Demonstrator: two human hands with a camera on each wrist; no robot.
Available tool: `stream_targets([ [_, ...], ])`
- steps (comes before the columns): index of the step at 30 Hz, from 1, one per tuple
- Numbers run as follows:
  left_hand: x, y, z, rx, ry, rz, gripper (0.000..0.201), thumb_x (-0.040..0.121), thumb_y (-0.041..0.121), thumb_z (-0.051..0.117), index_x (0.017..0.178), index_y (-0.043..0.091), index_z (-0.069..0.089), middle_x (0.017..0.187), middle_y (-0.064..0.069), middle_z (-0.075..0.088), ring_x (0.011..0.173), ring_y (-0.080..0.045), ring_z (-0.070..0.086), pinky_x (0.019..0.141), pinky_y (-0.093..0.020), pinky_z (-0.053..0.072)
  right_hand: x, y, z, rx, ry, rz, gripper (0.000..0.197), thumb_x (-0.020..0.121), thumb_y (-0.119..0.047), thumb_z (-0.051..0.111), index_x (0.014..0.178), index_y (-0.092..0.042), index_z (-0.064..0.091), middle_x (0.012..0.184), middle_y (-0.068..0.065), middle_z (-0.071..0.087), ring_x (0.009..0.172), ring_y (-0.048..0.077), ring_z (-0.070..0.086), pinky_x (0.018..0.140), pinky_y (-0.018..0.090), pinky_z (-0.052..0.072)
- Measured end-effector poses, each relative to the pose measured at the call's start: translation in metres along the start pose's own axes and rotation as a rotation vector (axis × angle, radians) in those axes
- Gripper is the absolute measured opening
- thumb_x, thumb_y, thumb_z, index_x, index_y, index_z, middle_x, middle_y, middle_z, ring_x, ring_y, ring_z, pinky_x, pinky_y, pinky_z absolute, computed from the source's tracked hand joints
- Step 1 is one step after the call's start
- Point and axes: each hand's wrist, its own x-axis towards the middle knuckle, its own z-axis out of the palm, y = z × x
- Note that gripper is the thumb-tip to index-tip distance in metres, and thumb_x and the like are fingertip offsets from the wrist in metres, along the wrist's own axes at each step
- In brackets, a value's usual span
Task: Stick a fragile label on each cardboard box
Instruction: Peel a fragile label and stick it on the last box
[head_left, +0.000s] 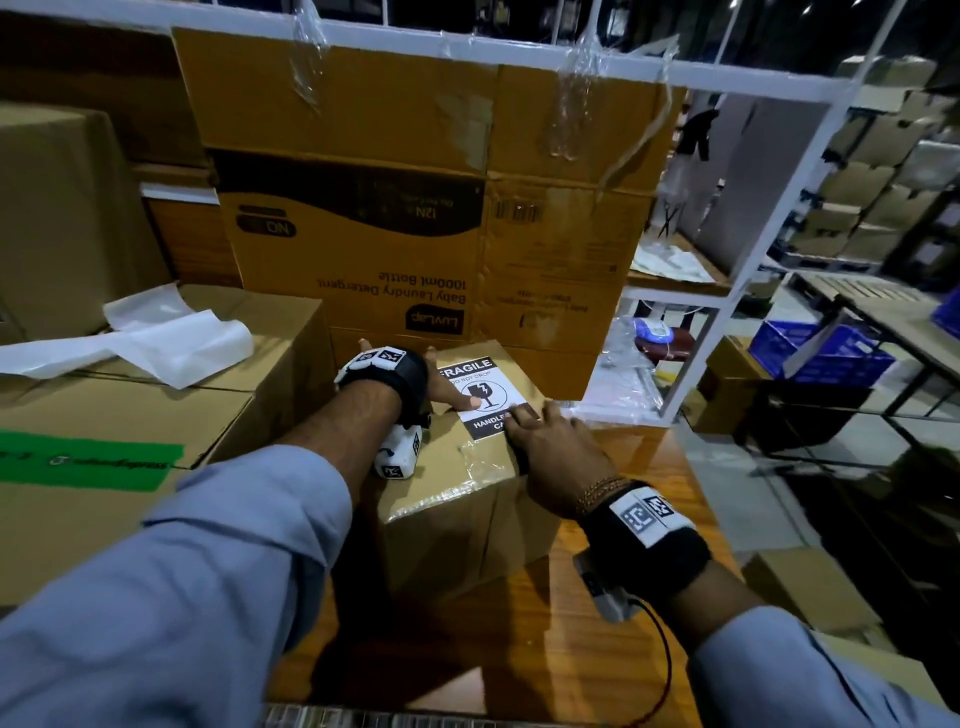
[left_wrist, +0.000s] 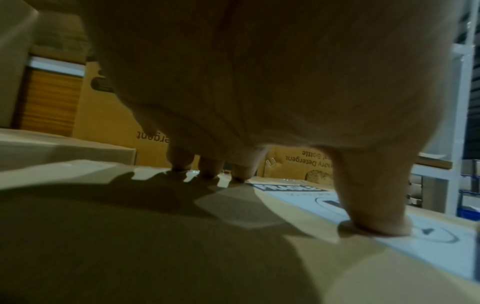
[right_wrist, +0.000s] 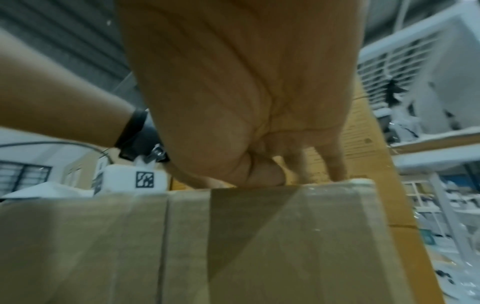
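Note:
A small taped cardboard box (head_left: 457, 499) stands on the wooden table. On its top lies a white and black fragile label (head_left: 480, 387). My left hand (head_left: 448, 391) lies flat on the box top, its thumb (left_wrist: 376, 216) pressing the middle of the label (left_wrist: 431, 244) and its other fingers (left_wrist: 207, 166) spread on bare cardboard at the far edge. My right hand (head_left: 540, 431) rests its straight fingers on the label's near edge, by the box's right side. In the right wrist view that hand (right_wrist: 259, 133) sits above the box's side wall (right_wrist: 233, 246).
A large detergent carton (head_left: 415, 234) stands right behind the small box. On the left are more boxes, one with green tape (head_left: 88, 462), and crumpled white backing paper (head_left: 171, 338). A white shelf frame (head_left: 727, 312) and a blue crate (head_left: 826, 348) are to the right.

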Motion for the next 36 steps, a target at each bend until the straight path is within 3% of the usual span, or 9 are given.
stream_targets([
  [3, -0.009, -0.001, -0.001, -0.076, -0.013, 0.062, 0.117, 0.084, 0.069, 0.068, 0.165, 0.017, 0.000, 0.171, -0.014, 0.005, 0.157, -0.037, 0.013, 0.122, -0.048, 0.022, 0.001, -0.006, -0.001, 0.007, 0.039, -0.094, 0.065, 0.103, -0.017, 0.049, 0.164, -0.022, 0.024, 0.171, 0.001, 0.022, 0.156, 0.033, 0.018, 0.121, 0.060, 0.030],
  [9, -0.015, -0.012, -0.005, 0.002, 0.004, 0.120, 0.107, 0.092, 0.067, 0.059, 0.165, 0.020, -0.002, 0.172, -0.012, 0.003, 0.157, -0.034, 0.013, 0.121, -0.041, 0.023, -0.003, 0.004, 0.011, 0.055, 0.111, -0.162, 0.075, 0.099, -0.003, 0.052, 0.161, -0.037, 0.028, 0.171, -0.004, 0.023, 0.157, 0.026, 0.017, 0.122, 0.058, 0.027],
  [14, -0.014, -0.005, 0.004, 0.116, 0.103, 0.227, 0.101, 0.093, 0.062, 0.063, 0.165, 0.030, -0.002, 0.171, -0.010, -0.012, 0.157, -0.040, 0.002, 0.122, -0.056, 0.017, 0.000, 0.005, 0.020, 0.188, 0.117, -0.085, 0.078, 0.094, -0.011, 0.060, 0.164, -0.020, 0.026, 0.171, 0.001, 0.022, 0.157, 0.023, 0.018, 0.127, 0.051, 0.023],
  [18, -0.025, 0.016, 0.014, 0.218, 0.165, 0.322, 0.076, 0.103, 0.054, 0.051, 0.163, 0.019, 0.021, 0.171, -0.008, 0.013, 0.153, -0.032, 0.025, 0.119, -0.048, 0.027, -0.001, 0.007, 0.017, 0.209, 0.130, -0.027, 0.079, 0.094, -0.020, 0.064, 0.163, -0.012, 0.026, 0.169, 0.006, 0.025, 0.155, 0.024, 0.021, 0.128, 0.040, 0.021],
  [20, -0.020, 0.013, 0.025, 0.173, 0.132, 0.250, 0.092, 0.098, 0.066, 0.049, 0.163, 0.011, 0.015, 0.170, -0.011, 0.019, 0.150, -0.031, 0.032, 0.118, -0.039, 0.029, -0.003, 0.008, 0.014, 0.202, 0.118, 0.031, 0.080, 0.094, -0.027, 0.063, 0.162, -0.011, 0.025, 0.169, 0.008, 0.025, 0.155, 0.026, 0.021, 0.127, 0.042, 0.023],
  [25, -0.019, -0.002, 0.029, 0.170, 0.182, 0.155, 0.117, 0.077, 0.093, 0.046, 0.164, 0.022, 0.015, 0.169, -0.009, 0.022, 0.151, -0.033, 0.030, 0.122, -0.048, 0.025, 0.002, 0.005, 0.020, 0.039, 0.105, 0.140, 0.077, 0.097, -0.041, 0.048, 0.162, -0.009, 0.022, 0.168, 0.013, 0.025, 0.153, 0.036, 0.021, 0.125, 0.049, 0.025],
  [30, -0.033, -0.013, 0.021, 0.178, 0.147, -0.048, 0.154, 0.041, 0.113, 0.035, 0.164, 0.026, 0.003, 0.171, -0.012, -0.009, 0.157, -0.037, -0.004, 0.122, -0.065, -0.001, -0.002, 0.006, 0.024, 0.103, 0.054, 0.235, 0.081, 0.094, -0.045, 0.050, 0.163, -0.016, 0.019, 0.171, 0.012, 0.016, 0.154, 0.040, 0.021, 0.124, 0.060, 0.018],
  [33, -0.050, -0.021, 0.012, 0.000, 0.101, 0.001, 0.115, 0.083, 0.092, 0.029, 0.164, 0.013, 0.011, 0.171, -0.016, -0.002, 0.158, -0.036, 0.002, 0.126, -0.052, 0.009, -0.004, 0.016, 0.022, 0.267, 0.086, 0.233, 0.069, 0.085, -0.040, 0.058, 0.149, -0.019, 0.043, 0.160, 0.019, 0.037, 0.136, 0.040, 0.047, 0.117, 0.056, 0.035],
  [36, -0.055, -0.049, 0.017, -0.164, 0.070, -0.062, 0.115, 0.084, 0.090, 0.034, 0.164, 0.017, -0.005, 0.169, -0.016, -0.018, 0.157, -0.039, 0.000, 0.124, -0.052, 0.016, 0.003, 0.026, 0.014, 0.480, 0.165, 0.291, 0.029, 0.088, -0.032, 0.058, 0.112, -0.016, 0.057, 0.123, 0.014, 0.062, 0.113, 0.037, 0.062, 0.094, 0.043, 0.052],
])
